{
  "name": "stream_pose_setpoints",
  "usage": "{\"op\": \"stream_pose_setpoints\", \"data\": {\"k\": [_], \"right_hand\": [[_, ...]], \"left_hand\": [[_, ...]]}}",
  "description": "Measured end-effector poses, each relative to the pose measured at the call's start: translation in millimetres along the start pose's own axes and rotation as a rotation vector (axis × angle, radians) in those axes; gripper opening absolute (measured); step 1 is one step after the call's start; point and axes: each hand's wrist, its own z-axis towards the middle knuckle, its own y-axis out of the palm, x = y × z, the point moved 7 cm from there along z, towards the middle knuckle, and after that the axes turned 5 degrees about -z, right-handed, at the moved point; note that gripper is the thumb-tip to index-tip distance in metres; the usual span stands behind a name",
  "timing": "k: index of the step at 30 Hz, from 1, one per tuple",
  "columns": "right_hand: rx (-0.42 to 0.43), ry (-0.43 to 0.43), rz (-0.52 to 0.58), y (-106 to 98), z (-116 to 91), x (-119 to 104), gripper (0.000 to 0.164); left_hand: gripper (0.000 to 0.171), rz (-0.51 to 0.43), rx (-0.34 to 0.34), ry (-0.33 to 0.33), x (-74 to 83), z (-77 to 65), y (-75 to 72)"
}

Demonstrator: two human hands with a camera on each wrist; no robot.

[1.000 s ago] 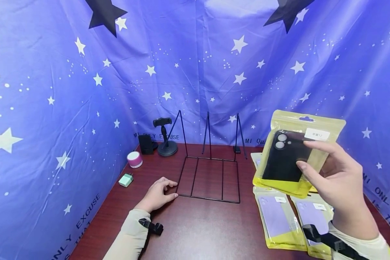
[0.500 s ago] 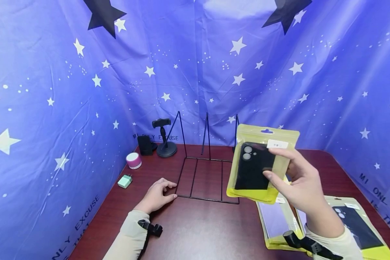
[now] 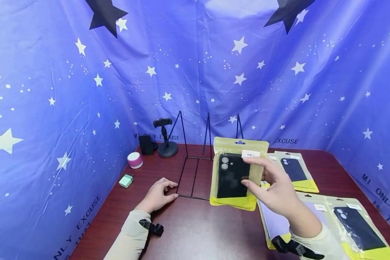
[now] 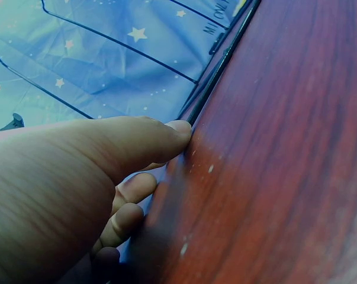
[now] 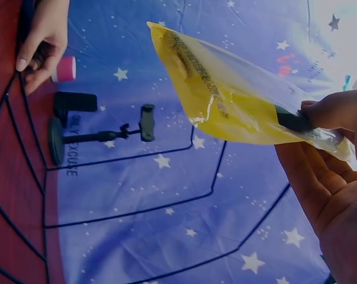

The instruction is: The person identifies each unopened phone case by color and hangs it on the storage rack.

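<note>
In the head view my right hand (image 3: 281,196) pinches a yellow-edged clear zip pouch (image 3: 260,177) by its right side, thumb in front. Inside the pouch shows a black phone case (image 3: 232,180) with two camera holes and a white label. It is held upright, overlapping the right part of a black wire display rack (image 3: 183,133). My left hand (image 3: 159,195) rests on the table and grips the rack's front left corner between thumb and fingers. The left wrist view shows the thumb (image 4: 148,139) against the rack's wire. From the right wrist view the pouch (image 5: 243,118) is seen edge-on, tilted.
More pouched phone cases lie at the right: a black one (image 3: 357,227), a dark one (image 3: 294,169) and lilac ones (image 3: 276,220). Behind my left hand are a green charger plug (image 3: 126,180), a pink-and-white round speaker (image 3: 134,160), a phone holder (image 3: 167,148) and a black stand (image 3: 146,145).
My right hand has carried the pouch left and slightly down, from over the other pouches to in front of the rack's right part. The left hand has stayed at the rack's corner.
</note>
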Motion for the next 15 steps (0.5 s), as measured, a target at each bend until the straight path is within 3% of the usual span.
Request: {"op": "stream_pose_setpoints", "data": {"k": [8,15], "right_hand": [[-0.058,0.022,0.038,25,0,4,0.070],[-0.055,-0.100,-0.059,36,3,-11,0.069]], "left_hand": [[0.037,-0.008,0.000,-0.001,1.4,-0.2,-0.8],[0.036,-0.016,-0.006,-0.001,0.5,0.2,-1.1]]}}
